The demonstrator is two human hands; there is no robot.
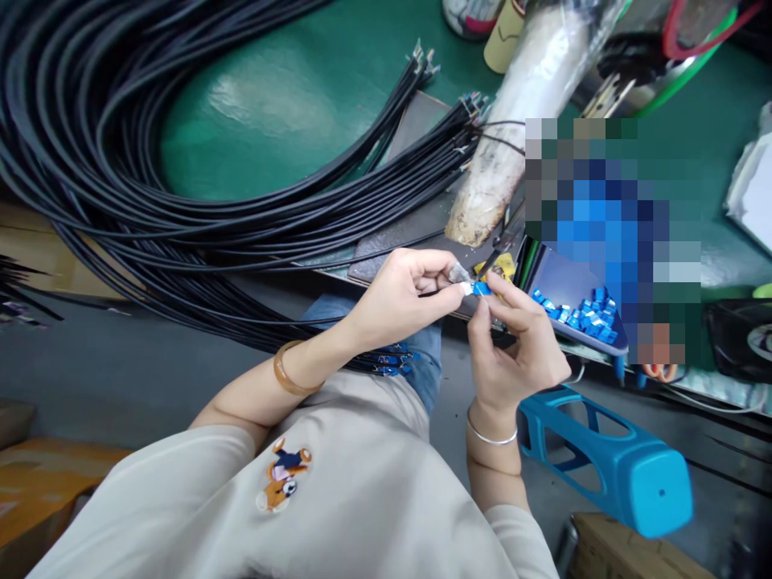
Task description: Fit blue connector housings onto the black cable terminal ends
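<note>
My left hand [410, 293] is closed in a pinch around the end of a black cable, most of which its fingers hide. Pale wrapping covers one of its fingertips. Between thumb and fingers, my right hand [519, 338] grips a small blue connector [481, 288]. The connector meets the cable end where the two hands come together; how deep the wires sit in it I cannot tell. Just right of my right hand, several loose blue connectors [594, 318] lie in a tray [560, 269]. Cables with blue connectors fitted [392, 360] rest across my lap.
A large loop of black cables [241, 211] spreads over the green table [241, 104], stripped ends toward a plastic-wrapped roll [512, 153]. Scissors with orange handles [660, 371] are at the table edge. Below stands a blue stool [660, 490]. Part of the right side is pixelated.
</note>
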